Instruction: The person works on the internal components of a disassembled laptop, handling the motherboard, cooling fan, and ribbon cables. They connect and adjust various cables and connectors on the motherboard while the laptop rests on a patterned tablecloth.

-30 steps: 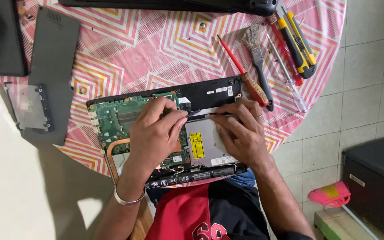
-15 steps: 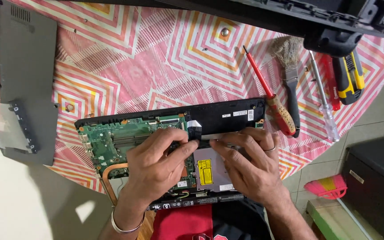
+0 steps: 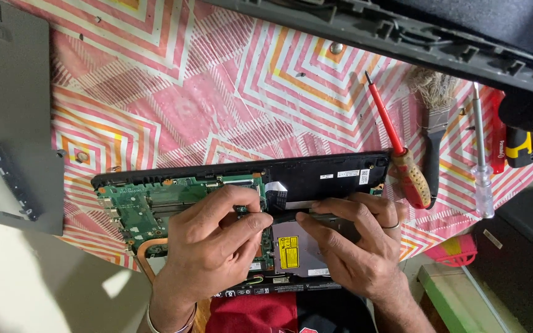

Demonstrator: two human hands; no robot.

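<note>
Fingers (image 3: 251, 222) of both hands pinch something hidden above the optical drive (image 3: 297, 250).

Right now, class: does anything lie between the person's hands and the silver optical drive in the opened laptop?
Nothing visible does. Both the left hand and the right hand rest directly on the opened laptop, fingertips meeting at the upper edge of the silver optical drive. The red screwdriver lies apart, off to the right.
</note>
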